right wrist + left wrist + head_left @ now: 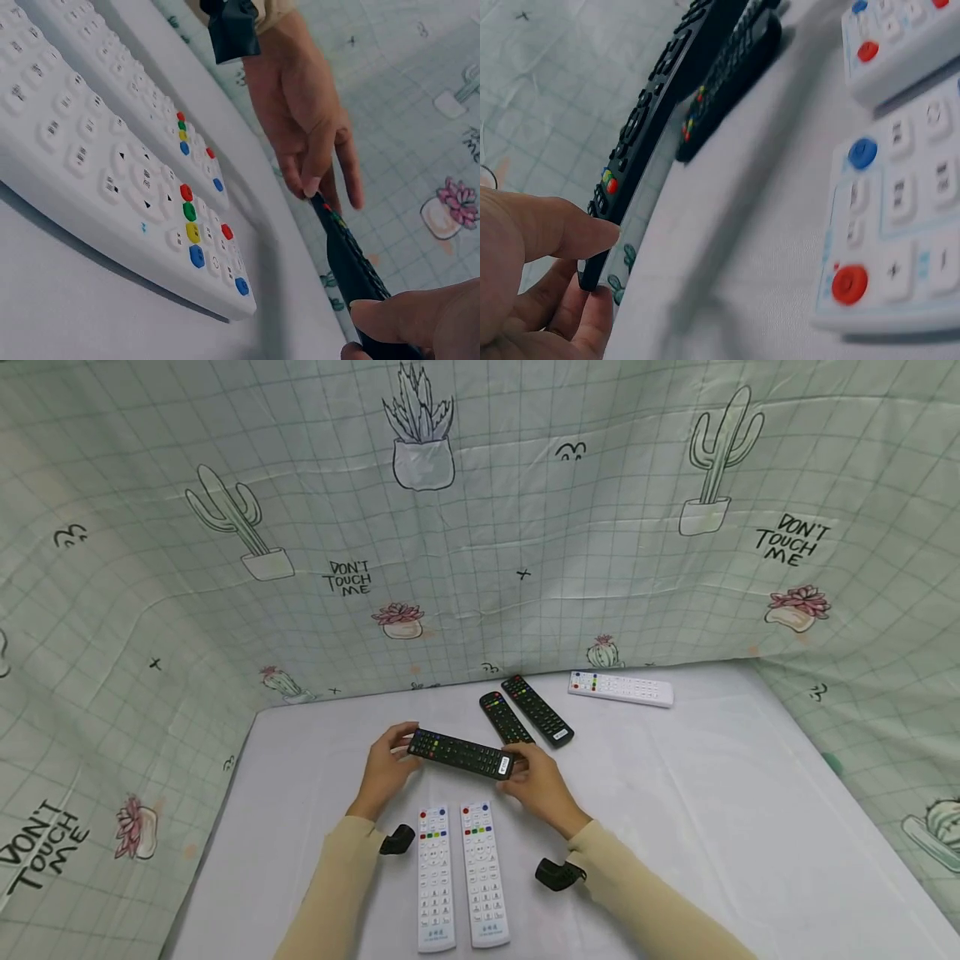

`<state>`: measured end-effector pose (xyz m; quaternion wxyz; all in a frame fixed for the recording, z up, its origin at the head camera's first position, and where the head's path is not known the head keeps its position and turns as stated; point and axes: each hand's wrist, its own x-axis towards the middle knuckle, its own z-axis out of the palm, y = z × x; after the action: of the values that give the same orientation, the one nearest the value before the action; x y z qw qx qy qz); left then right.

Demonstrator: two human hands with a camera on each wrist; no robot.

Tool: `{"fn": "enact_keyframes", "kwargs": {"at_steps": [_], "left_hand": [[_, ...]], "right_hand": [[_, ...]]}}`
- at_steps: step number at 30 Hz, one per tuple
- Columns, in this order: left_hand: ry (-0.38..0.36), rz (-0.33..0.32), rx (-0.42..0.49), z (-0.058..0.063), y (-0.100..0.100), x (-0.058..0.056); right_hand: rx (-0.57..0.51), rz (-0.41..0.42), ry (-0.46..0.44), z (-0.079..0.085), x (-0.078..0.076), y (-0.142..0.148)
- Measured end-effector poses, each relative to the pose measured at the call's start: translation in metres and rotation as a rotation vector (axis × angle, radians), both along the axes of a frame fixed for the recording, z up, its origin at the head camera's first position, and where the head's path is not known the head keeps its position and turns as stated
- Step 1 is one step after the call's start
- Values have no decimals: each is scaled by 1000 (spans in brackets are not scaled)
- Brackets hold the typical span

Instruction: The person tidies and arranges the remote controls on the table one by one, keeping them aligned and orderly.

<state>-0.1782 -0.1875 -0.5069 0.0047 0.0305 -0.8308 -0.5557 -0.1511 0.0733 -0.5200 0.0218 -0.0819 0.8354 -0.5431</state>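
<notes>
A black remote control is held up off the table between both hands, its buttons facing up. My left hand pinches its left end; in the left wrist view the thumb lies on the near side and the fingers curl beneath. My right hand grips the other end, which bears a white label. In the right wrist view the right thumb presses the remote's edge. Two white remotes lie side by side on the table between the forearms.
Behind the held remote, two more black remotes lie slanted on the table. Farther right, near the back edge, is a white remote. A patterned cloth hangs around the back and sides.
</notes>
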Motion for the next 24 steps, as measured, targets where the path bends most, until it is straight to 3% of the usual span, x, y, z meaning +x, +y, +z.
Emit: {"fn": "enact_keyframes", "kwargs": {"at_steps": [13,24], "left_hand": [[10,-102,-1,7,20,16],[23,-234,-18,12,34,27]], "right_hand": [[-54,-38,-42,5,33,28],[-116,-78,-116,8,62,48]]}}
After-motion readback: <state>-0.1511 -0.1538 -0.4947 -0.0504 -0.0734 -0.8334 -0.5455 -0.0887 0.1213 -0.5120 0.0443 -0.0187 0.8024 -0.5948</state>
